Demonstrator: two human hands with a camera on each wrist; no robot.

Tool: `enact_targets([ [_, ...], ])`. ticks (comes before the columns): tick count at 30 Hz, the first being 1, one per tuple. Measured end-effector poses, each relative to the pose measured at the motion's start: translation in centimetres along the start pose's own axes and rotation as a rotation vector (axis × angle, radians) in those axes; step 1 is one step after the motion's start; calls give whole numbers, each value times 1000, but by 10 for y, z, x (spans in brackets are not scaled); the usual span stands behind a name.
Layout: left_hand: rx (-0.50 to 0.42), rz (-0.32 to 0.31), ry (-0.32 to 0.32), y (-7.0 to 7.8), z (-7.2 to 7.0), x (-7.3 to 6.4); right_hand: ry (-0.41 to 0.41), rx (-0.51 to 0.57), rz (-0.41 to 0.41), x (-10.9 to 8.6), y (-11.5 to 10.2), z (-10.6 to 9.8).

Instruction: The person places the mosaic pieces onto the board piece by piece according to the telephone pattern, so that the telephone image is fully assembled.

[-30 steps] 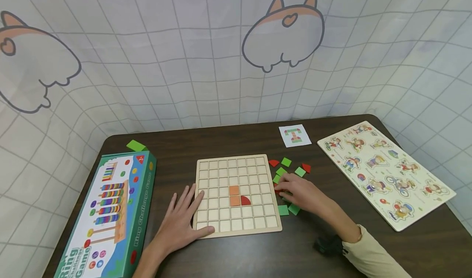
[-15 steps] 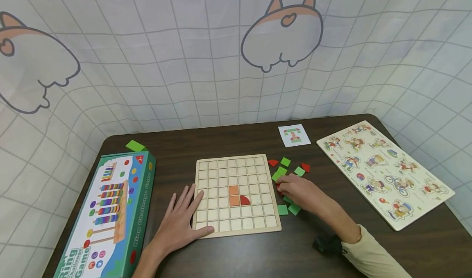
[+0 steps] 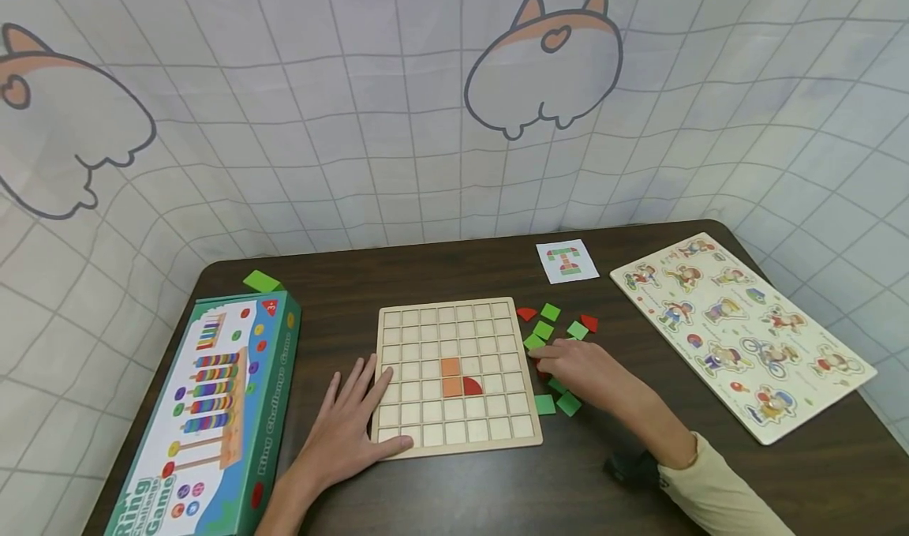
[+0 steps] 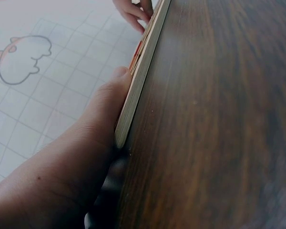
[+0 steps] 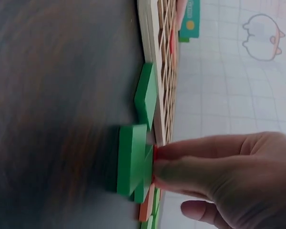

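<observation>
A pale wooden grid board (image 3: 479, 432) lies in the middle of the table, with two orange square tiles (image 3: 450, 376) and a red quarter-circle tile (image 3: 472, 386) in its cells. My left hand (image 3: 341, 425) rests at the board's left edge, fingers spread and straight, thumb on the near left corner. Right of the board, my right hand (image 3: 585, 369) reaches down into loose green and red tiles. In the right wrist view its thumb and finger pinch a red tile (image 5: 155, 153), mostly hidden by the fingertips, beside green tiles (image 5: 131, 157).
Behind the loose tiles lies a card (image 3: 567, 262) with a red, green and orange pattern. A picture puzzle board (image 3: 742, 339) is at the right. A game box (image 3: 213, 417) occupies the left, with a green block (image 3: 263, 281) behind it. A patterned curtain (image 3: 398, 125) backs the table.
My right hand shifts slightly among the loose tiles, and a few green tiles beside its fingers are nudged. The left hand and the tiles on the board stay put.
</observation>
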State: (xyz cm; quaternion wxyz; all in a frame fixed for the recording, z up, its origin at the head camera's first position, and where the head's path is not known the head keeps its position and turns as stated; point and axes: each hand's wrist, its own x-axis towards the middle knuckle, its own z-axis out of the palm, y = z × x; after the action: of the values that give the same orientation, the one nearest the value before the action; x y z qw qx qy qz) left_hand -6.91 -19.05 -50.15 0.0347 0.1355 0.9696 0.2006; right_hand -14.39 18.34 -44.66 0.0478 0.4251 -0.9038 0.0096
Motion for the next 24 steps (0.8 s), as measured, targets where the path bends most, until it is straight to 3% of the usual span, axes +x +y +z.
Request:
enact_targets([
  [8, -7, 2, -2, 1, 0, 0, 60, 49, -87, 0, 12, 6],
  [15, -6, 0, 6, 1, -2, 3, 15, 214, -68, -1, 19, 5],
  [24, -4, -3, -3, 1, -2, 1, 32, 235, -39, -2, 22, 9],
])
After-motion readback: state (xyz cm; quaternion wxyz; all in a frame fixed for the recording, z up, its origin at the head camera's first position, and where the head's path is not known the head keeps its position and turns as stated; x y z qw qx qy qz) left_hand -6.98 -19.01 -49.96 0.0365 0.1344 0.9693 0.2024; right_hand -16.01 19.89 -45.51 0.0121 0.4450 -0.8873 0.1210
